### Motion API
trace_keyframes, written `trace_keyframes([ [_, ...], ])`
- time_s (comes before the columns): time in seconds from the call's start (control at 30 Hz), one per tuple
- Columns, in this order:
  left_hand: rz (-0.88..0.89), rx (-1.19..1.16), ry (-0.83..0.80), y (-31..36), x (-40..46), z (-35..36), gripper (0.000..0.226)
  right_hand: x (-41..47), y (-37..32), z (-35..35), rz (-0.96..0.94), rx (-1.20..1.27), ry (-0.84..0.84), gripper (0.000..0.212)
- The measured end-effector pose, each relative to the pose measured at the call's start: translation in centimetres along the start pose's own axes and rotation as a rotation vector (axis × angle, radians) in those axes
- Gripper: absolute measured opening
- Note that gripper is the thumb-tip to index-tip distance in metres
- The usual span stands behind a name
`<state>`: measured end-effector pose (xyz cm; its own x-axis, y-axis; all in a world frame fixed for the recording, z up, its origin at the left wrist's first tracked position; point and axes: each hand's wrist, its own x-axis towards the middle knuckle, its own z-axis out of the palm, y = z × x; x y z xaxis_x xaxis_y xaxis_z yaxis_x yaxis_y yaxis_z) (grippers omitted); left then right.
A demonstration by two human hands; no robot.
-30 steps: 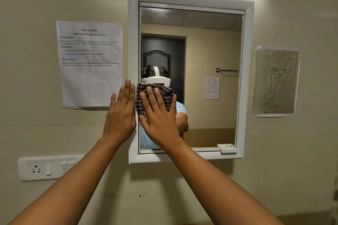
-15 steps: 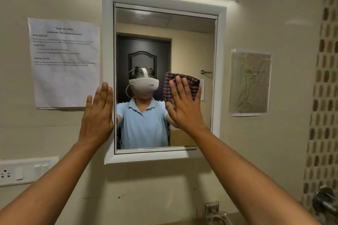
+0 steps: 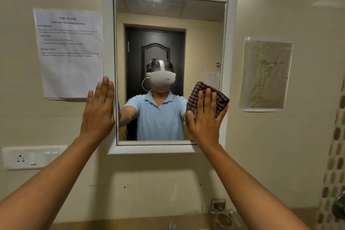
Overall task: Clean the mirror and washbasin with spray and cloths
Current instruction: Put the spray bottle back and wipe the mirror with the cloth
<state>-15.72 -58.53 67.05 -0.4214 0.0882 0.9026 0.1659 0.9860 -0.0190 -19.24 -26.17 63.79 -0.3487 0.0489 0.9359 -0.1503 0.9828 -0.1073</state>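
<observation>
A white-framed mirror (image 3: 169, 15) hangs on the beige wall ahead. My right hand (image 3: 204, 117) lies flat on a folded brown checked cloth (image 3: 218, 97), pressing it against the glass at the mirror's lower right, by the frame. My left hand (image 3: 99, 110) rests flat and empty on the left side of the mirror frame, fingers together and pointing up. The glass reflects a person in a light blue shirt wearing a white headset. The washbasin and the spray are out of view.
A printed task sheet (image 3: 70, 52) is taped left of the mirror, a drawing sheet (image 3: 266, 74) right of it. A white socket panel (image 3: 33, 157) sits at lower left. A metal soap dish (image 3: 224, 219) is on the wall below. A tiled wall (image 3: 334, 164) stands at the right.
My right hand slid the cloth across the glass from the left part to the lower right edge. My left hand stayed on the left frame. The view panned down slightly.
</observation>
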Motion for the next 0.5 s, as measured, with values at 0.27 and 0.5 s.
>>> trace_keyframes([
  [0.27,0.031,-0.034,-0.037,-0.7,-1.1,0.3,0.071,-1.0,-5.6,0.9,0.024,0.046,-0.026,0.072],
  [0.5,0.08,-0.063,-0.076,-1.5,-2.1,0.4,0.066,1.8,-14.5,0.4,-0.083,0.069,-0.033,0.073],
])
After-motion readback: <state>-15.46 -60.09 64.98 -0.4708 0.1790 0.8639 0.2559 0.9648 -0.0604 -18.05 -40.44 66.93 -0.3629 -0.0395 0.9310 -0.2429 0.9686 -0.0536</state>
